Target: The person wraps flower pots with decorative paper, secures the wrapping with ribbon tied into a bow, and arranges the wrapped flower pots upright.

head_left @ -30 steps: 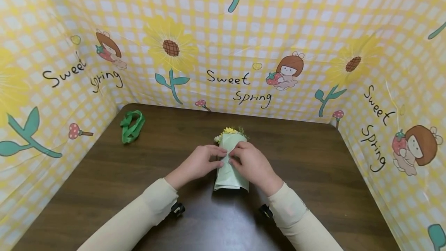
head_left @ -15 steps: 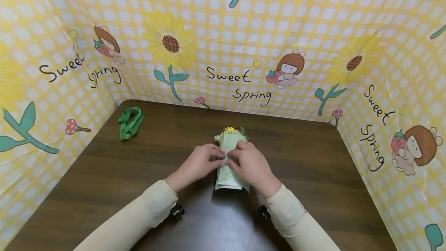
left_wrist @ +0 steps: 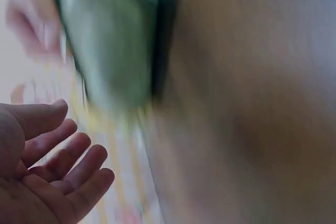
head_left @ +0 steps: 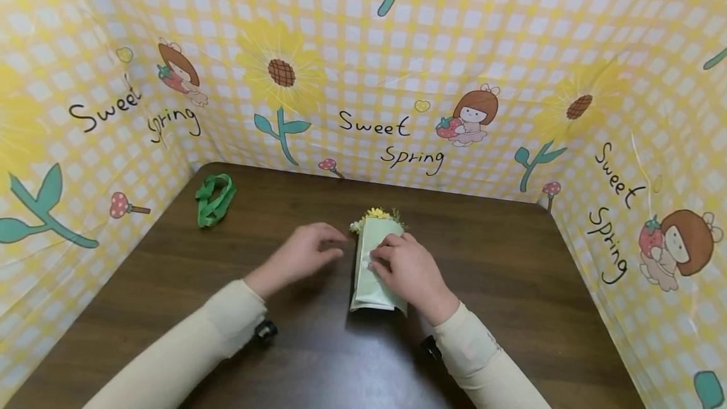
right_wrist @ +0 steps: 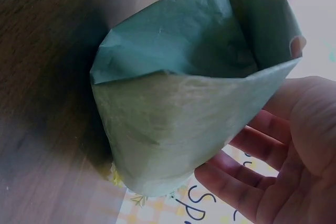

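A small bouquet lies on the table, rolled in pale green wrapping paper [head_left: 372,292]. Yellow and white flowers [head_left: 376,213] peek out at its far end. My right hand [head_left: 411,273] rests its fingertips and thumb on the paper's upper face, near a small whitish patch [head_left: 366,259]. In the right wrist view, the near end of the paper roll [right_wrist: 157,119] gapes, and the fingers [right_wrist: 226,182] lie along its side. My left hand [head_left: 298,256] is off to the left of the bouquet, holding nothing, its palm and loose fingers [left_wrist: 89,192] visible in the left wrist view.
A loop of green ribbon [head_left: 214,201] lies at the far left of the dark wooden table [head_left: 272,201]. Yellow checked cloth [head_left: 363,68] printed with flowers and lettering stands as walls along the back and both sides.
My left hand has come away from the paper and moved left, its fingers spreading. My right hand stays on the paper. The bouquet and ribbon keep their places.
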{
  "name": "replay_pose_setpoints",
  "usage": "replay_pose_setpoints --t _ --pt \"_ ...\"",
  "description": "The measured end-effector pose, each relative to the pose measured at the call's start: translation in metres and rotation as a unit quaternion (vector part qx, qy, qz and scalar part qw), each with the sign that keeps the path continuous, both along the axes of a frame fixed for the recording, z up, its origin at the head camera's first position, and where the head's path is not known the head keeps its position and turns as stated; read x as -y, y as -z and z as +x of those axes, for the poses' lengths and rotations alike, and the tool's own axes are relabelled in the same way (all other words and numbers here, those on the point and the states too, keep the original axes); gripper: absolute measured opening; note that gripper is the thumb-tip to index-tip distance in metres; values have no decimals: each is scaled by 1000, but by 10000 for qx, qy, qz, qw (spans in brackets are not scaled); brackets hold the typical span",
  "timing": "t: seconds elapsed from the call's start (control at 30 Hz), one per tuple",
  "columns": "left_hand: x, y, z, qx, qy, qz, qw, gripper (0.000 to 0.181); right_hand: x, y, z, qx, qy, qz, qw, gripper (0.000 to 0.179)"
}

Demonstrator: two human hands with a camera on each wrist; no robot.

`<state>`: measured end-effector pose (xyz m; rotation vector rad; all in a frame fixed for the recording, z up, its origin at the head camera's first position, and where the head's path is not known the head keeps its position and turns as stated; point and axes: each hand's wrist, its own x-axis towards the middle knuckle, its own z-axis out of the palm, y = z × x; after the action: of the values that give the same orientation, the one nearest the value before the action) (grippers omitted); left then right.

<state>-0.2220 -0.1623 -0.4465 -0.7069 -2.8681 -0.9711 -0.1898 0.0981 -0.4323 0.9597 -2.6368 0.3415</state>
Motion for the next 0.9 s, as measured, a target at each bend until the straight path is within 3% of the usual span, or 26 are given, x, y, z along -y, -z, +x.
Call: replay_pose_setpoints --t 0.1,0.23,0.33,0.43,0.57,0.67,0.73,0.9 --pt "54 -3 -24 -170 -770 -271 9965 26 0 1 0 54 -23 -67 10000 20" --pt "135 -5 -48 18 -1794 -723 9811 31 -1 3 1 48 44 -82 9999 22" --pt "184 -1 -59 386 -2107 -1088 9707 36 -1 4 1 26 69 -112 9999 23" --pt "214 7 -65 735 -2117 -1404 9644 37 -1 4 1 22 63 -149 9999 23" --pt "232 18 -67 1073 -2032 -1644 9593 36 -1 5 2 62 80 -163 9998 24" --pt "234 21 -64 1057 -2039 -1553 9608 33 0 4 2 88 107 -149 9998 25" --pt "230 18 -61 852 -2093 -1250 9661 31 -1 4 2 100 126 -138 9998 25" --pt "207 2 -56 299 -2225 52 9745 30 -1 3 1 118 152 -125 9997 25"
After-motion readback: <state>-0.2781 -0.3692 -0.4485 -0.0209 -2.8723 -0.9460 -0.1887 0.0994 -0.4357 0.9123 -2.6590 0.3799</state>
